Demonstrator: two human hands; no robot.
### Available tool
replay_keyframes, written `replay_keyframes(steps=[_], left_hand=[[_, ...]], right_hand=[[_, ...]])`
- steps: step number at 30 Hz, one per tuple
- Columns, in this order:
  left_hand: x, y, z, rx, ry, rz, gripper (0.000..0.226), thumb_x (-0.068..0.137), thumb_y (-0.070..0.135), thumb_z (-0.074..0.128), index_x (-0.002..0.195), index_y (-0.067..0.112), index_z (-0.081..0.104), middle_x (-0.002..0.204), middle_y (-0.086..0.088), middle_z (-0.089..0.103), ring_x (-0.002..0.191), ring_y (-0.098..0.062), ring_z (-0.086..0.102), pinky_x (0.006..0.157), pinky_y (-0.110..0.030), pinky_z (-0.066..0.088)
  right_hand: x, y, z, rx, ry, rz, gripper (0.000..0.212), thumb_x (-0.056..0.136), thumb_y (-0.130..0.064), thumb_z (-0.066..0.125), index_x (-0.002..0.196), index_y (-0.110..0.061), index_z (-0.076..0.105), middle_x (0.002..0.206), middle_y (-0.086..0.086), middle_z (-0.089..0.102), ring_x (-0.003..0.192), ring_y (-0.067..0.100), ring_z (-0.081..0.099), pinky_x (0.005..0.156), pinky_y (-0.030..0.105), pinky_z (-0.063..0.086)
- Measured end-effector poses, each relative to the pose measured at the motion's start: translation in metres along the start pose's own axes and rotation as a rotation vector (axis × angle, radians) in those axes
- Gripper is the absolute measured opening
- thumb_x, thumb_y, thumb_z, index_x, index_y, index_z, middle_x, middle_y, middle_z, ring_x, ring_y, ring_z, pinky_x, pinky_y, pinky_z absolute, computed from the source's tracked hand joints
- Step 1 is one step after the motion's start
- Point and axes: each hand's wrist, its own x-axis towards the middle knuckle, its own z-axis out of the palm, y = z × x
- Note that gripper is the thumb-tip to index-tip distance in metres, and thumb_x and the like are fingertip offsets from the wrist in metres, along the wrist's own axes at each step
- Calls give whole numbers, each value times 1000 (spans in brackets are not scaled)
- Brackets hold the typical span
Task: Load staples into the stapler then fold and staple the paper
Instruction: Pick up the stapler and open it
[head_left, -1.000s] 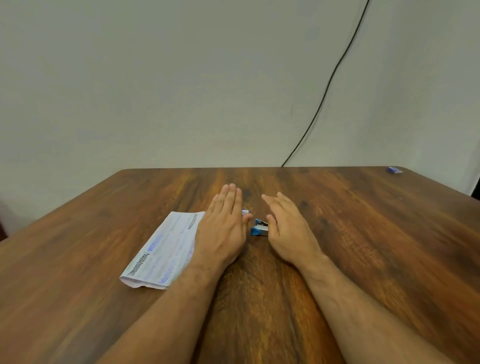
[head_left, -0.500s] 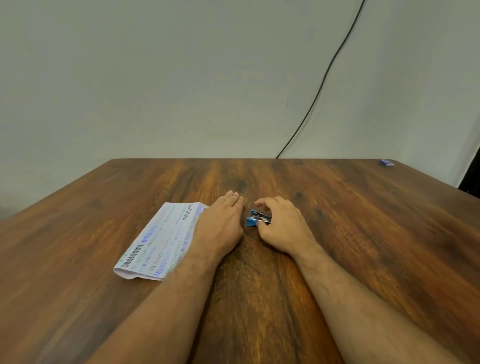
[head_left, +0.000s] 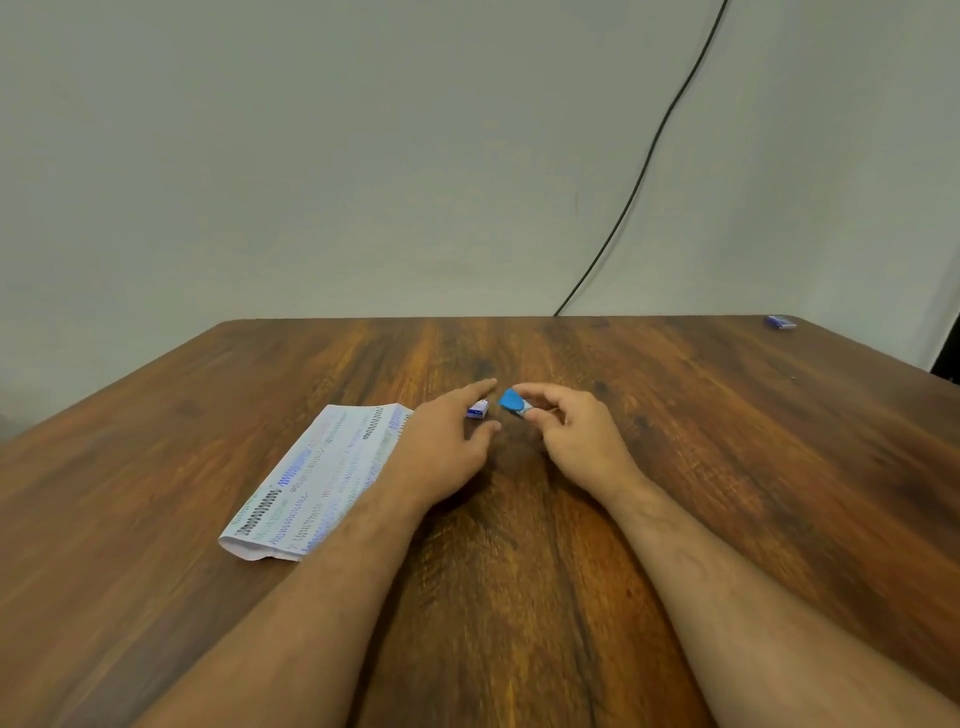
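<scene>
A small blue stapler (head_left: 514, 402) is pinched in the fingers of my right hand (head_left: 574, 439), just above the wooden table (head_left: 519, 571). My left hand (head_left: 441, 447) hovers over the table with fingers spread, thumb and forefinger on either side of a small blue-and-white staple box (head_left: 478, 409) that lies on the wood. Whether the fingers touch the box is unclear. A folded printed paper (head_left: 317, 480) lies flat to the left, partly under my left wrist.
A second small blue box (head_left: 781, 322) sits at the table's far right corner. A black cable (head_left: 644, 171) runs down the grey wall behind the table's far edge.
My right hand has closed on the stapler and raised it off the table. My left hand lifted and spread its fingers, uncovering the staple box.
</scene>
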Motion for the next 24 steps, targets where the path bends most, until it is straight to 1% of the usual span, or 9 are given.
replay_keyframes(steps=[2,4,6,8,12,14,17,20,24], left_hand=[[1,-1,-1,-156,-7,-5,46,96,25,62,141,34,57,137,10,65,122,-8,62,109,-37,47],[2,0,-2,-232,-19,0,42,97,24,61,138,34,59,132,12,67,117,-4,63,106,-33,49],[4,2,-5,-270,-2,-22,38,98,23,62,134,32,63,128,11,69,117,-5,63,104,-29,48],[5,2,-8,-333,38,-54,29,96,22,65,124,31,69,116,11,73,109,-5,67,97,-26,51],[4,3,-13,-426,0,-105,19,93,21,69,109,30,75,103,12,76,95,-6,72,89,-30,59],[3,2,-14,-469,-6,-110,18,92,20,71,105,31,76,101,11,77,95,-8,72,89,-32,60],[3,1,-16,-510,-17,-132,22,91,14,72,106,29,77,103,10,77,99,-9,72,92,-33,59],[4,1,-17,-524,-17,-170,27,90,9,72,106,31,78,104,11,78,101,-9,71,94,-33,58],[4,1,-14,-554,-27,-206,32,91,4,70,109,29,78,105,10,78,102,-11,71,96,-36,58]], right_hand=[[-1,-1,-2,139,3,48,30,102,-15,54,128,-24,68,96,-12,73,69,1,64,65,15,49],[-1,-4,0,242,-8,103,29,105,-16,49,127,-21,68,78,2,71,57,5,59,56,21,47],[-2,-8,6,329,-58,148,29,106,-19,46,124,-20,69,83,19,72,61,15,58,55,27,48],[-2,-9,11,381,-96,157,29,106,-21,45,119,-20,71,94,24,73,66,23,58,56,31,47],[-3,-10,5,395,-117,129,20,100,-28,59,106,-20,76,83,5,75,59,11,60,53,25,48],[-3,-11,5,379,-132,109,17,95,-28,68,107,-21,76,89,4,77,60,11,62,57,26,51],[-3,-10,7,321,-90,117,18,94,-27,69,110,-24,76,94,2,78,77,12,70,73,33,57],[-3,-10,8,257,-47,81,22,95,-25,68,115,-25,76,103,-9,76,98,7,69,88,30,55],[-4,-11,9,195,-37,63,24,97,-22,65,118,-23,74,101,-14,73,96,1,66,83,22,50]])
